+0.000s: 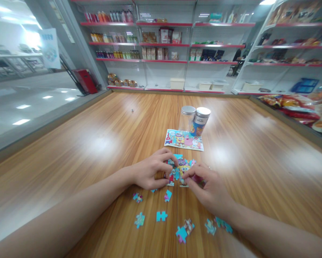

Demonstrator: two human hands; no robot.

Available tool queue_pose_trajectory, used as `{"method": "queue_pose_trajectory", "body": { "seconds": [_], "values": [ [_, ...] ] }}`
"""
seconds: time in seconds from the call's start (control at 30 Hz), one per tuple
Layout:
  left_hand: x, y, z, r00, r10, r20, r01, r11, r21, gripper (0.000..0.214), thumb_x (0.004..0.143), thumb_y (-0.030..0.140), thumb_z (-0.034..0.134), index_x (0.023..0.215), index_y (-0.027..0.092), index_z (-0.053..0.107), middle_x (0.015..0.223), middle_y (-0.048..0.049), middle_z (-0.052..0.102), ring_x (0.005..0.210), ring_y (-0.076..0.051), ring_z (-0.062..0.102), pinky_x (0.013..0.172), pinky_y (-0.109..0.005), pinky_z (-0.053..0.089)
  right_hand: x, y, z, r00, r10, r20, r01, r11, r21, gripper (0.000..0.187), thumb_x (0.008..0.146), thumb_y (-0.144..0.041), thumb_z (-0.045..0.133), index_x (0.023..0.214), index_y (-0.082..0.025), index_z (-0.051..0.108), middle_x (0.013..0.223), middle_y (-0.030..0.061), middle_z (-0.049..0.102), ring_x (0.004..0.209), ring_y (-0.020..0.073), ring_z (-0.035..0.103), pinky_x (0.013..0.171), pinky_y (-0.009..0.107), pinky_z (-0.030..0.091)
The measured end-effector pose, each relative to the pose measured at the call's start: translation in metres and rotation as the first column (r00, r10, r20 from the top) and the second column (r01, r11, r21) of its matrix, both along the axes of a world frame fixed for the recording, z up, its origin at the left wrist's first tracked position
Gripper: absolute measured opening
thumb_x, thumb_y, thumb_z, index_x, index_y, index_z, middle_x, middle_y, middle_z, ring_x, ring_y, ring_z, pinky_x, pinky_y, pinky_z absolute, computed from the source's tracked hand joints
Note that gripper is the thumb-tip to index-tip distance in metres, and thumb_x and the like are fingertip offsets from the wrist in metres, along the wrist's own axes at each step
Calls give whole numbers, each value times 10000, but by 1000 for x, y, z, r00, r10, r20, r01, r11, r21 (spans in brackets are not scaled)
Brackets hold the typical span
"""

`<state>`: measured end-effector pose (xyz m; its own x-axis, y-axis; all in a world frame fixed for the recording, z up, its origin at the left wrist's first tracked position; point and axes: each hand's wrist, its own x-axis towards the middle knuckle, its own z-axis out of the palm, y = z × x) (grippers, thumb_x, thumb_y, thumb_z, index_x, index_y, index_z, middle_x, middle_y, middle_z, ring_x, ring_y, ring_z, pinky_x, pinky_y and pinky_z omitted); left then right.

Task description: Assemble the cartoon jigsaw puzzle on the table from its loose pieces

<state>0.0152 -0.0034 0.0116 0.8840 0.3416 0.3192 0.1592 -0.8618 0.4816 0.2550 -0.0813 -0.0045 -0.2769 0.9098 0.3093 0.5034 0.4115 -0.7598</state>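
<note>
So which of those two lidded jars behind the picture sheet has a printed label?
The right-hand jar: a blue printed label wraps it below its silver lid. The left-hand jar beside it shows no label and looks plain see-through.

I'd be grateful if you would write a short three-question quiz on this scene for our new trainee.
1. True or false: the clear canister and the printed canister stand beyond the picture card, as seen from the person.
2. Multiple choice: what do the left hand and the right hand both touch? A) the canisters B) the part-built jigsaw C) the picture card
3. Short answer: what lies scattered on the table on the person's side of the hands?

Key: 1. True. 2. B. 3. Loose jigsaw pieces.
</note>
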Motion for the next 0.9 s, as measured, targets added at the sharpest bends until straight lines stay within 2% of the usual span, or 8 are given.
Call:
{"method": "queue_pose_trajectory", "body": {
  "seconds": [0.23, 0.43, 0.57, 0.67, 0.73, 0.8, 0.87, 0.9],
  "values": [
    [1, 0, -2, 1000, 21, 22, -21, 1000, -11, 68, 804, 147, 683, 813, 188, 629, 1204, -92, 606, 1158, -270, 509, 1046, -446, 442, 0, 1, 1, 1000, 20, 1, -20, 1000, 18, 121, 908, -163, 605, 874, -219, 707, 800, 38, 629, 801, 197, 591, 660, 302, 454],
    [1, 1, -2, 999, 29, 25, -28, 999, -15, 54, 818, 160, 683, 821, 186, 635, 1203, -94, 607, 1152, -264, 516, 1044, -442, 441, 0, 1, 2, 1000, -11, -15, 10, 999, -37, 139, 904, -201, 599, 860, -215, 730, 798, 42, 631, 743, 184, 579, 655, 309, 453],
    [0, 0, -2, 999, 33, 22, -33, 999, -8, 61, 821, 175, 694, 818, 185, 634, 1207, -100, 612, 1153, -271, 519, 1039, -448, 447, 1, 6, 2, 994, -62, -95, 43, 980, -196, 131, 885, -270, 627, 862, -209, 740, 774, 27, 654, 704, 171, 583, 632, 294, 456],
    [0, 0, -2, 999, 37, 25, -37, 999, -9, 60, 830, 191, 696, 820, 185, 637, 1207, -103, 613, 1151, -273, 521, 1029, -446, 456, 4, 15, 5, 976, -48, -214, -36, 928, -370, 159, 869, -309, 642, 886, -178, 730, 754, 20, 682, 672, 158, 602, 606, 275, 467],
    [0, 0, -2, 999, 36, 25, -36, 999, -12, 53, 832, 192, 695, 827, 187, 643, 1209, -103, 613, 1152, -273, 522, 1025, -442, 458, 6, 20, 10, 976, 18, -218, -110, 903, -414, 137, 844, -284, 658, 863, -170, 732, 747, 20, 690, 662, 156, 606, 596, 271, 474],
    [0, 0, -2, 999, 33, 26, -33, 999, -12, 46, 833, 185, 692, 832, 188, 646, 1213, -101, 612, 1155, -271, 521, 1032, -440, 454, 10, 22, 18, 979, 157, -134, -196, 909, -369, 92, 785, -217, 714, 865, -198, 757, 819, 23, 709, 772, 185, 635, 698, 310, 518],
    [0, 0, -3, 999, 34, 25, -34, 999, -9, 43, 838, 188, 689, 839, 188, 646, 1218, -100, 611, 1161, -270, 517, 1046, -443, 443, 16, 23, 29, 940, 341, 6, -325, 901, -287, 263, 704, -155, 797, 941, -267, 784, 993, 22, 715, 1005, 240, 622, 912, 414, 512],
    [0, 0, -3, 999, 35, 25, -35, 999, -8, 42, 843, 193, 687, 843, 188, 645, 1217, -100, 611, 1162, -269, 516, 1051, -444, 439, 19, 23, 35, 904, 421, 72, -388, 880, -273, 372, 675, -147, 831, 1009, -305, 782, 1080, 22, 697, 1090, 260, 592, 990, 463, 478]
  ]
}}
